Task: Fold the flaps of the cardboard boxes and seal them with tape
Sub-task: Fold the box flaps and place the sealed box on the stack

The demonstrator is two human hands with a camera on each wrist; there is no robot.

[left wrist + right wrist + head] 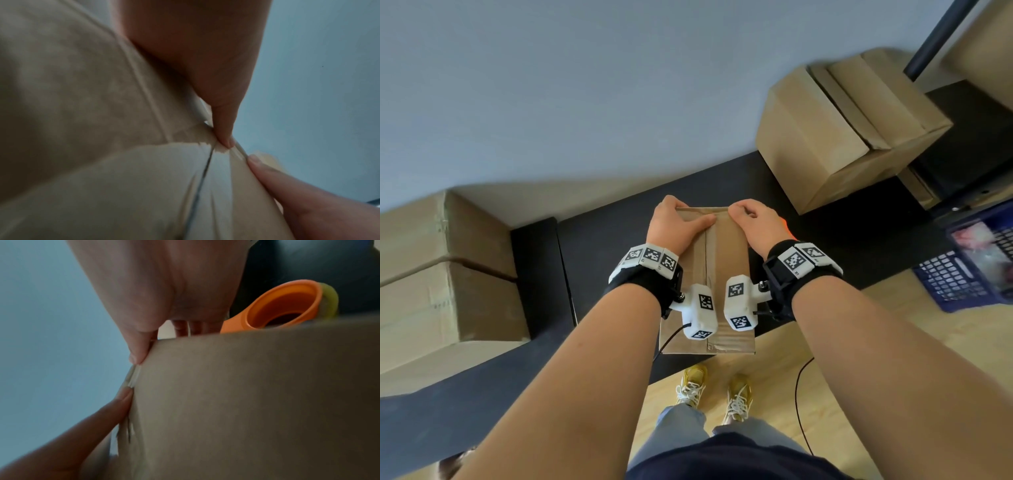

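Fingers of the left hand (674, 222) and right hand (753, 222) curl over the far end of the cardboard box (726, 260), thumbs on top. Its near end lies at the black table's (602, 240) front edge; its long axis and taped seam (710, 253) run straight away from the person. Wristbands (650, 257) carry square black-and-white codes.

Hands: left hand (674, 222) and right hand (753, 222), both bare.
Left wrist strap (640, 283): black fabric band carrying white blocks printed with black square codes.
Right wrist strap (802, 284): black, buckled, same coded blocks.
Wrist cameras (700, 308): white coded housings on black screwed brackets.
Cable (796, 387): thin, black.
Trousers (681, 425): light blue jeans.
Shoes (693, 383): yellow, white laces.
Top (739, 459): dark navy.
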